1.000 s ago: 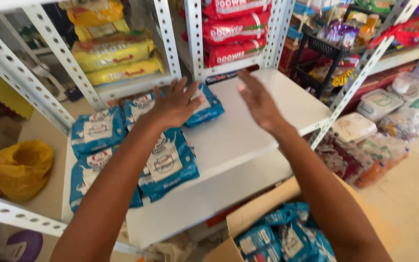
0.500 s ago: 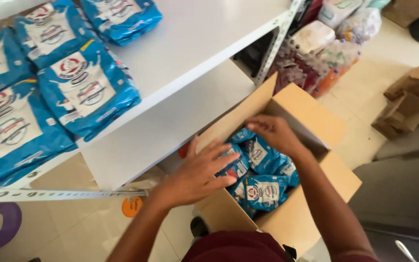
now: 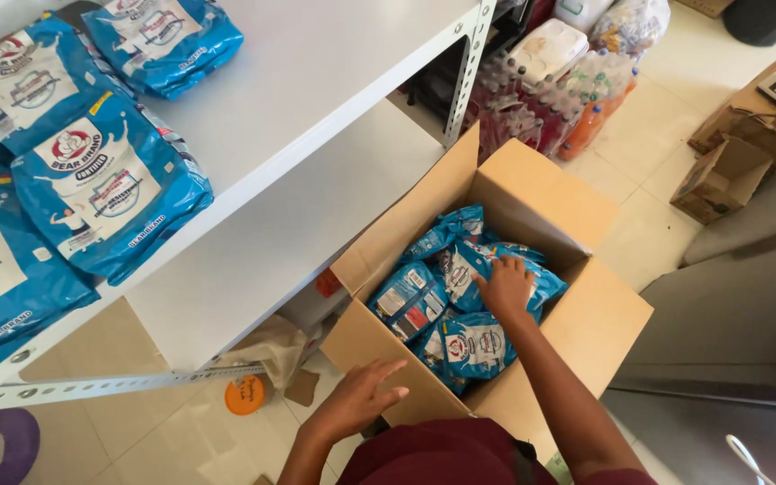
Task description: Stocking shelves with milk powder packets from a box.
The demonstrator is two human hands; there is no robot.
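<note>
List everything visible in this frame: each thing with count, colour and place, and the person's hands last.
Pouches on shelf: about five in view, blue with white panels, lying flat on the upper shelf at left.
Pouches in box: several, exact count unclear, blue, piled inside the box.
Box: one, brown cardboard, flaps open, on the floor below the shelves.
Shelves: two white boards on a grey metal frame.
Bottle packs: shrink-wrapped, red and orange drinks, on the floor beyond the shelves.
Small boxes: a few, brown, on the floor at right.
Lid: one, orange, round, on the floor under the shelf.
Left hand: open, on the near wall of the box.
Right hand: inside the box, resting on a pouch.
</note>
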